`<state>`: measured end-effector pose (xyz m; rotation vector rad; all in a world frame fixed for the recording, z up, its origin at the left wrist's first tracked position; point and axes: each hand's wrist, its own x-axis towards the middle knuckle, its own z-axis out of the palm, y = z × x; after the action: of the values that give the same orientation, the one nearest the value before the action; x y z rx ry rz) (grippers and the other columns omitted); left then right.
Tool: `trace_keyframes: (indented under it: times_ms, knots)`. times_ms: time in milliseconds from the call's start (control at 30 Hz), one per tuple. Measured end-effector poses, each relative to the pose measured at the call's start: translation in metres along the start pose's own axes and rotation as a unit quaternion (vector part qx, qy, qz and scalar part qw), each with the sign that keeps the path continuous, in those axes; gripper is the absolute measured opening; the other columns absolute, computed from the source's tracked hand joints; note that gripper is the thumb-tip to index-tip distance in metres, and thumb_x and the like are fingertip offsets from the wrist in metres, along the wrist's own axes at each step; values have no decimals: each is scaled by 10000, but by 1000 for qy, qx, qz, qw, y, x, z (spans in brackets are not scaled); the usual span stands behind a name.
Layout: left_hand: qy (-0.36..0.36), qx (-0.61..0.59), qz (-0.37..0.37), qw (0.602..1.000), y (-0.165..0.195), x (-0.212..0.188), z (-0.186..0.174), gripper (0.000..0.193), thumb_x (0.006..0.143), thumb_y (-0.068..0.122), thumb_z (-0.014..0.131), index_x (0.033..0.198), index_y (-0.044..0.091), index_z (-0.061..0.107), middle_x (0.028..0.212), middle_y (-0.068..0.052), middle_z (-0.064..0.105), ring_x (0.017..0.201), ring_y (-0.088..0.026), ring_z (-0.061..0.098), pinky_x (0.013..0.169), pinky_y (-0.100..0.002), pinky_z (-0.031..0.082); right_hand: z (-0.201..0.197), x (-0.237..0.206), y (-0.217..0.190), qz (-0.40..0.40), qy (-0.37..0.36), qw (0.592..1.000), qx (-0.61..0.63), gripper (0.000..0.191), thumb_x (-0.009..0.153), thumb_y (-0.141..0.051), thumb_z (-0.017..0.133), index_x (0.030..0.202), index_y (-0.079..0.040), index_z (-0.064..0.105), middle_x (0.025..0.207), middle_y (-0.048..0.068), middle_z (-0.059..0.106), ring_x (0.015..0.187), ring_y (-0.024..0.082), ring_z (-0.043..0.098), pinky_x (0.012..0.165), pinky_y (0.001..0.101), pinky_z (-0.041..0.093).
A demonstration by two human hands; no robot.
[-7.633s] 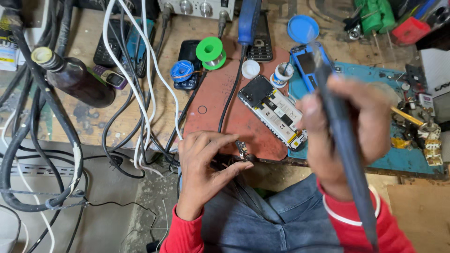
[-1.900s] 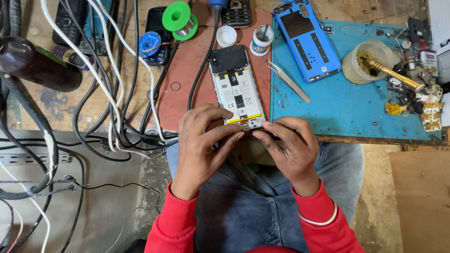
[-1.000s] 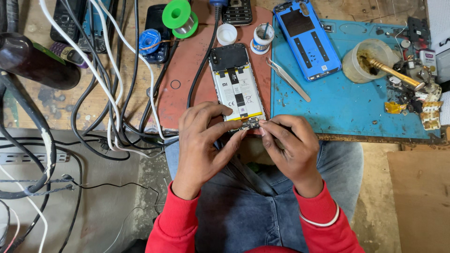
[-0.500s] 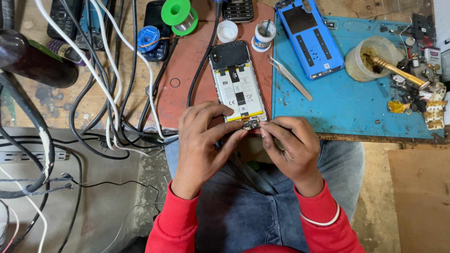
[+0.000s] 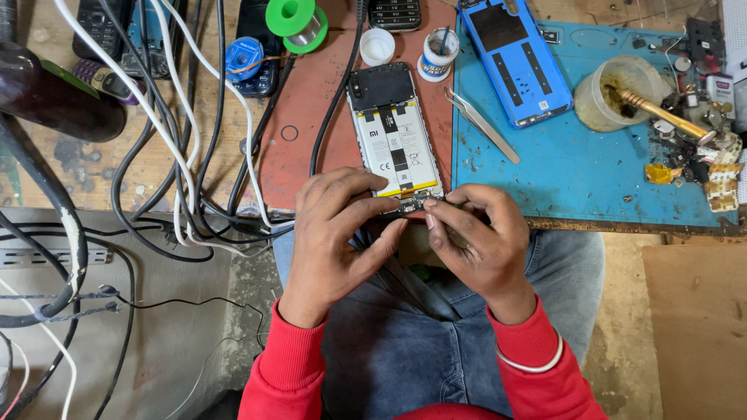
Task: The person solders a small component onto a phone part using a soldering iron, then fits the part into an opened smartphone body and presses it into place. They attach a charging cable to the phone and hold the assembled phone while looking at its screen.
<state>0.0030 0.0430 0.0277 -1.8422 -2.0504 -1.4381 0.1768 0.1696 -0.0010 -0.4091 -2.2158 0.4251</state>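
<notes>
Pinching at the bottom edge of an opened smartphone, my left hand and right hand met over the near lip of the workbench, fingertips closed on a small dark part at the phone's lower end; its exact shape was too small to make out, and my fingers hid part of it. The phone lay back-off on a worn reddish mat, its pale battery and glossy black top exposed. Slim metal tweezers rested just beside it on the scuffed blue mat, near a blue rectangular phone cover. Tangled black and white cables crossed the scarred wood; a green solder spool was partly cut off above.
</notes>
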Motion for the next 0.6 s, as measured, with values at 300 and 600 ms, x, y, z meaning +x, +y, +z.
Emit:
trace_keyframes:
  times_ms: [300, 600]
  knots:
    - [-20, 8, 17, 1000, -2, -2, -2, 281, 852, 189, 839, 1107, 124, 738, 1232, -60, 651, 1206, -286, 600, 1041, -451, 423, 0, 2, -1, 3, -7, 1000, -11, 250, 897, -82, 837, 1122, -107, 730, 1091, 61, 602, 849, 180, 627, 747, 334, 526]
    - [-28, 36, 16, 999, 0, -3, 1, 299, 866, 227, 833, 1141, 166, 732, 1277, -55, 632, 1223, -286, 580, 1060, -465, 390, 0, 3, -1, 5, -9, 1000, -9, 248, 891, -101, 847, 1106, -94, 723, 1103, 76, 607, 879, 198, 649, 756, 334, 542]
